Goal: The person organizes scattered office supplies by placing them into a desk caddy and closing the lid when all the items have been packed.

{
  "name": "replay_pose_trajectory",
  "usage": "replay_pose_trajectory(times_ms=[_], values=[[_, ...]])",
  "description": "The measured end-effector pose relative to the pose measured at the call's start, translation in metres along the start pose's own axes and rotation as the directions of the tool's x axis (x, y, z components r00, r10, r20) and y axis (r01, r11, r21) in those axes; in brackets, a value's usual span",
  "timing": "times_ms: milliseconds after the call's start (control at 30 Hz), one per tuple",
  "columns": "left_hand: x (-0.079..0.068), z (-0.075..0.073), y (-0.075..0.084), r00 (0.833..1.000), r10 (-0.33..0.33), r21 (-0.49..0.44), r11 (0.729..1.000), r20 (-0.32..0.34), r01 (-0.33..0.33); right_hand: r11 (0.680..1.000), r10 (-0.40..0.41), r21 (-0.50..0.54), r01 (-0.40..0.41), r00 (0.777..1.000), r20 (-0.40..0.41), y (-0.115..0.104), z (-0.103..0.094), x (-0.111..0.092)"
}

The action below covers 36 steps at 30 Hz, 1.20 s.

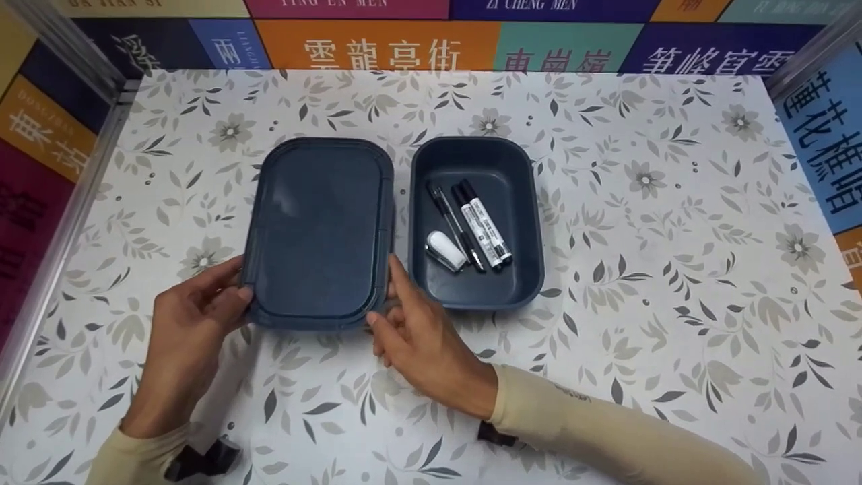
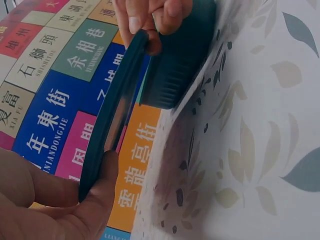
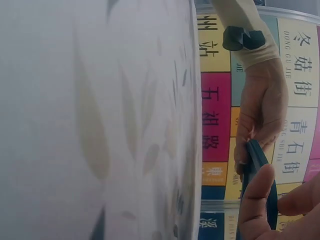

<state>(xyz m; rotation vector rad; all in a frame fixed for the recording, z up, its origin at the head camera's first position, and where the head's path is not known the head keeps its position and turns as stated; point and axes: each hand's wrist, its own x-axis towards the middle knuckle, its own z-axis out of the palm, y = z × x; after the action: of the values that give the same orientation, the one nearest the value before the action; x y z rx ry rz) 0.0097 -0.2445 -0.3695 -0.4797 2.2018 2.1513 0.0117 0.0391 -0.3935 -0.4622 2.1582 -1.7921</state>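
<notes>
A dark blue rectangular lid (image 1: 320, 225) is held up off the table between both hands, left of the matching box. My left hand (image 1: 195, 323) pinches its near left edge, thumb on top. At the near right corner my right hand (image 1: 424, 337) grips the rim between thumb and fingers. In the left wrist view the lid (image 2: 112, 110) is seen edge-on, raised above the cloth. Inside the uncovered box (image 1: 518, 283) lie two white markers (image 1: 485, 232), a pen with dark ends (image 1: 458, 225) and a small white stapler-like item (image 1: 445, 251).
A floral cloth (image 1: 673, 283) covers the table under the box. Colourful panels (image 1: 377, 47) with Chinese characters stand along the back and both sides. Metal frame rails (image 1: 87, 175) run at the table's sides.
</notes>
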Motion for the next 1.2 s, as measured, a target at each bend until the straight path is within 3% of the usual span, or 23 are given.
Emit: replay_pose_trajectory(times_ms=[267, 533, 900, 1200], values=[[-0.009, 0.018, 0.01, 0.998, 0.06, 0.101, 0.993, -0.004, -0.059, 0.991, -0.008, 0.134, 0.011, 1.0, -0.02, -0.005, -0.022, -0.005], [-0.016, 0.04, 0.014, 0.989, 0.149, 0.142, 0.978, 0.015, -0.15, 0.976, -0.012, 0.217, 0.026, 0.998, -0.067, -0.005, -0.044, -0.017], [-0.017, 0.065, 0.011, 0.976, 0.205, 0.086, 0.973, 0.077, -0.212, 0.976, -0.012, 0.213, 0.036, 0.993, -0.116, 0.0, -0.071, -0.032], [-0.011, 0.084, 0.008, 0.96, 0.245, 0.115, 0.959, 0.133, -0.261, 0.977, -0.03, 0.203, 0.064, 0.985, -0.168, 0.005, -0.088, -0.041]])
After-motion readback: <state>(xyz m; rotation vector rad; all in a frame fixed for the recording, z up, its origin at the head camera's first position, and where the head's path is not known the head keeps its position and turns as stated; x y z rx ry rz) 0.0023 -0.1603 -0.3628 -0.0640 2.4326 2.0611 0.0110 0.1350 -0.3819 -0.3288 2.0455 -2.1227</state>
